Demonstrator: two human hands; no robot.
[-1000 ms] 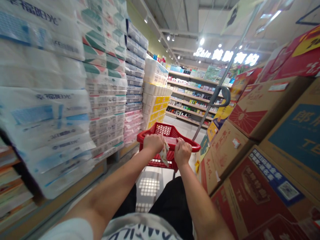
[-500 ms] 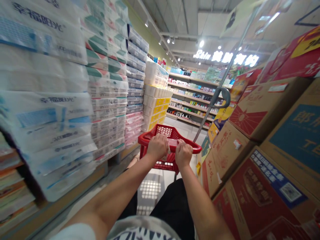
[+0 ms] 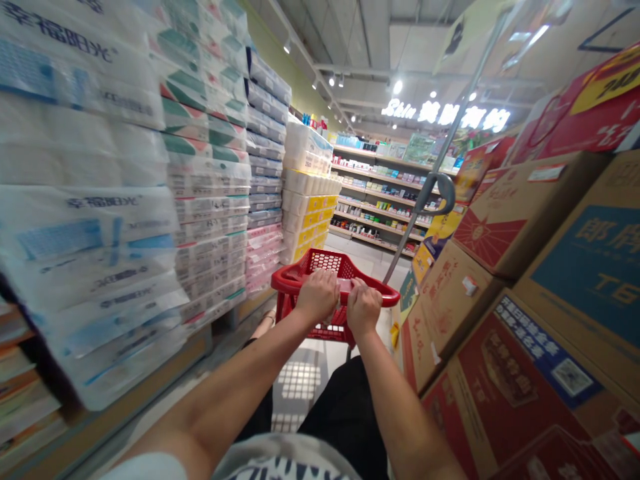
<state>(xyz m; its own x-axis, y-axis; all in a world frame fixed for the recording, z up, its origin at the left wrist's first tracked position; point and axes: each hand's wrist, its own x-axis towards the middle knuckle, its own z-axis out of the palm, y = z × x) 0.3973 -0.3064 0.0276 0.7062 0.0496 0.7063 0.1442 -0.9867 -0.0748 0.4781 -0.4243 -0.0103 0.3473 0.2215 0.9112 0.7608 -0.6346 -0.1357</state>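
Note:
A red plastic shopping cart (image 3: 320,267) stands in front of me in a narrow aisle. My left hand (image 3: 316,295) is closed round its near handle bar. My right hand (image 3: 363,309) grips the same bar just to the right of it, the two hands nearly touching. A bit of pale paper or cloth shows between the hands; I cannot make out what it is. Both forearms reach forward from the bottom of the view.
Tall stacks of wrapped tissue packs (image 3: 210,173) line the left side. Cardboard boxes (image 3: 525,267) are piled on the right, with a grey pole and hook (image 3: 434,190) leaning against them. Stocked shelves (image 3: 385,207) close the aisle's far end. A sandalled foot (image 3: 265,321) shows beside the cart.
My left hand has slid right along the handle, closer to my right hand, and the pale scrap that hung below it is now mostly tucked in. The view has advanced slightly down the aisle.

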